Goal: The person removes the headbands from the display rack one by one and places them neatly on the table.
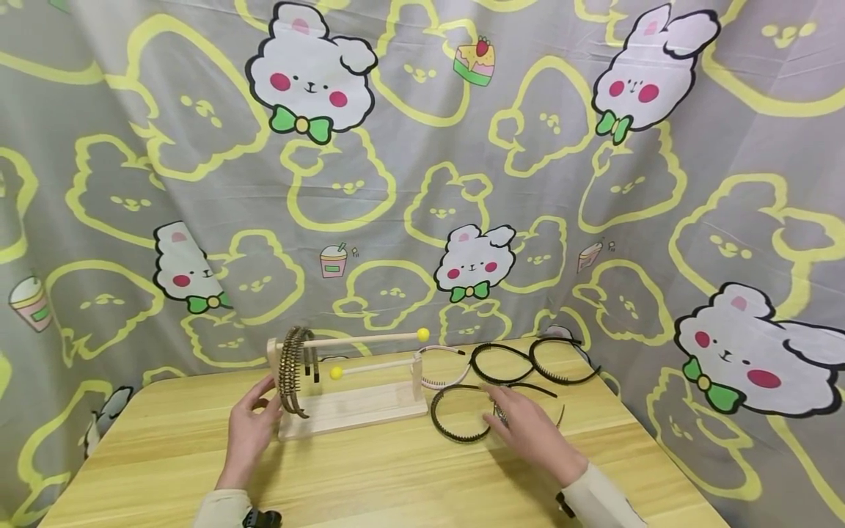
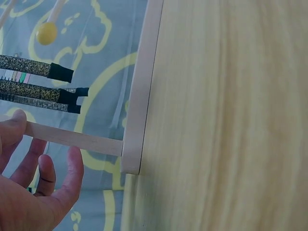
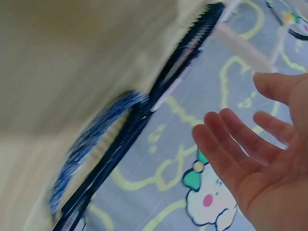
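Observation:
A pale wooden stand [image 1: 389, 409] carries two rods with yellow ball ends, one above the other. Several glittery, toothed headbands [image 1: 290, 370] hang on the upper rod at its left end. My left hand [image 1: 249, 425] holds the left upright [image 2: 77, 139], with the thumb on one side and fingers on the other in the left wrist view. My right hand [image 1: 528, 434] hovers over a dark headband on the table, fingers extended and partly hiding it. In the right wrist view the right hand [image 3: 250, 159] holds nothing, apart from a blurred dark headband [image 3: 91, 149].
On the wooden table [image 1: 356, 484], right of the stand, lie a toothed black headband [image 1: 460, 438], a pale pink one [image 1: 442, 385] and two more black ones, including one [image 1: 561, 380] at the back right. A patterned grey curtain [image 1: 396, 183] hangs behind the table.

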Demonstrator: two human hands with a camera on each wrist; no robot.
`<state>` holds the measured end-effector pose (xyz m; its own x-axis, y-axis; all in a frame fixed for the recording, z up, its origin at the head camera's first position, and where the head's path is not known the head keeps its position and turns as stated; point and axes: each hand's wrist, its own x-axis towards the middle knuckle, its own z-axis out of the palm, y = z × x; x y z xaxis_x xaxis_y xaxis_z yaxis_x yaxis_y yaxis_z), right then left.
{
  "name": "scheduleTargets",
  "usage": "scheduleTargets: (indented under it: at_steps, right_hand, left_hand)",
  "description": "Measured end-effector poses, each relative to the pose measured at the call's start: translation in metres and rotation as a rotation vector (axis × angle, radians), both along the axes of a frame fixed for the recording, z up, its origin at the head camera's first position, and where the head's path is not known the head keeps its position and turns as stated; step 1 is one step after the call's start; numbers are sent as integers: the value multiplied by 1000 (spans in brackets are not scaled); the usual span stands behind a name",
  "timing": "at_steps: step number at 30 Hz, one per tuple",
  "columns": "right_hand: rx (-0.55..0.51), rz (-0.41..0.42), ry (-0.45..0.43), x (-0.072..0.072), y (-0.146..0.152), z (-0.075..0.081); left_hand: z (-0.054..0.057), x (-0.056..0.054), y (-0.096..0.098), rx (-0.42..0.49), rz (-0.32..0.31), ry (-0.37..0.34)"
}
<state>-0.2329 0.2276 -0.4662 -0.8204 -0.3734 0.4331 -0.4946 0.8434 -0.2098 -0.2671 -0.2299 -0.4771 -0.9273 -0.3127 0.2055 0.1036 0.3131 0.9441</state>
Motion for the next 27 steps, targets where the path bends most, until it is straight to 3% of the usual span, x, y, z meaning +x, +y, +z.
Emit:
scheduleTargets:
  at_steps: [8,15,27]
  right_hand:
    - [-163,70,-16,-8,-53,29]
    - [-294,227,-21,-15,-107,56]
    - [-376,319,-49,-20,-179,81]
  left_hand:
    - [2,0,1,-16,7,-23]
    - [1,0,2,-7,11,-7]
    - [1,0,2,-1,10,-9]
